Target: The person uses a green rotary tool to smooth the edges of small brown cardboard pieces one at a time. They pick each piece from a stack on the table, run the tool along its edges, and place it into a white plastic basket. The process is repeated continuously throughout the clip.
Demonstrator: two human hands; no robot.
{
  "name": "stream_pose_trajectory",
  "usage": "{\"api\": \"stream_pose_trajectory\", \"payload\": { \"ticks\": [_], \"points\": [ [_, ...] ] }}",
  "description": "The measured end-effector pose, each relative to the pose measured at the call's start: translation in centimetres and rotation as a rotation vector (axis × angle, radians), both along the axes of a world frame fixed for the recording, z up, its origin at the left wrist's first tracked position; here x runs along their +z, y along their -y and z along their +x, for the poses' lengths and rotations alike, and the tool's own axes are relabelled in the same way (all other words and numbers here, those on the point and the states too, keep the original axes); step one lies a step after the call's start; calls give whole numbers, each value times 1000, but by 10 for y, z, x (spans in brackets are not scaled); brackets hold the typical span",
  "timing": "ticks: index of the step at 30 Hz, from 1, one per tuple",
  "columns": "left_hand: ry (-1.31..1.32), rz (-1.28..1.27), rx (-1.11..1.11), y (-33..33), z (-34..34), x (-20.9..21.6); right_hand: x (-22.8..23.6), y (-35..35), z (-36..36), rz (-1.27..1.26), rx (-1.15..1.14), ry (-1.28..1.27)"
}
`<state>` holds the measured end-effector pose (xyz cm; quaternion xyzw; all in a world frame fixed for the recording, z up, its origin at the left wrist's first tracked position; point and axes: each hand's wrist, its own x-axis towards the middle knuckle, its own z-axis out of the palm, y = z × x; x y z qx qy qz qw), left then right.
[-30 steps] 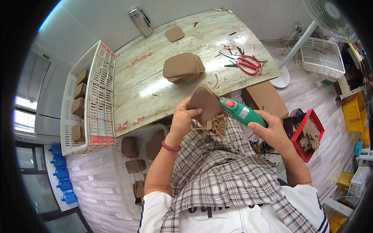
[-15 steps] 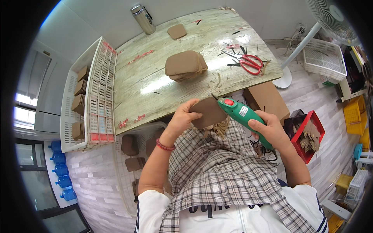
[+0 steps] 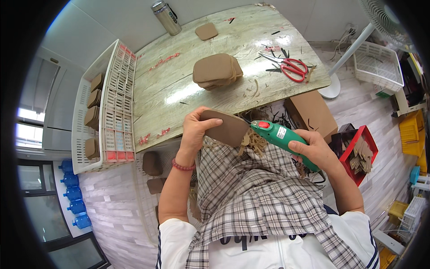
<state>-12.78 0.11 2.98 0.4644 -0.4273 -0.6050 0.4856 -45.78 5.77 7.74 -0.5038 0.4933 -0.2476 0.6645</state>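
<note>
My left hand (image 3: 195, 127) grips a flat brown pad with rounded corners (image 3: 226, 130) by its left side, thumb on top. A green handheld electric cutter with a red button (image 3: 280, 135) is held in my right hand (image 3: 312, 149), its dark tip by the pad's right edge. Whether tip and pad touch I cannot tell. Curly tan trimmings (image 3: 253, 144) lie on my checked apron (image 3: 251, 197) beneath the pad. On the table beyond sits a stack of similar pads (image 3: 216, 71).
The wooden table (image 3: 161, 98) also carries a lone pad (image 3: 206, 31), red-handled scissors (image 3: 294, 70) and a steel flask (image 3: 166, 19). White crates (image 3: 117, 103) with pads stand at left. To the right are a cardboard box (image 3: 313, 114), a red bin (image 3: 368, 145) and a fan (image 3: 378, 20).
My left hand has shifted a little left and up and turned the pad, so it now tilts down to the right. The cutter has moved slightly right and down, still in my right hand.
</note>
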Motion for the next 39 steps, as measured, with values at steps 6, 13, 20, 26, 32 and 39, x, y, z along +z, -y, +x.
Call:
{"api": "stream_pose_trajectory", "payload": {
  "ticks": [6,13,20,26,32,39],
  "points": [
    [54,51,-69,-1,-4,-1,0,-1,3,-42,10,-43],
    [125,107,-207,-1,-12,1,3,1,10,-53,37,-74],
    [130,152,-320,0,-17,14,2,6,18,-55,46,-36],
    [251,225,-426,3,-10,15,-3,19,39,-81,106,7],
    [175,101,-14,19,60,-9,-20,25,50,-105,-60,37],
    [1229,-252,395,57,142,-59,-44,13,23,-70,-125,-41]
  ]
}}
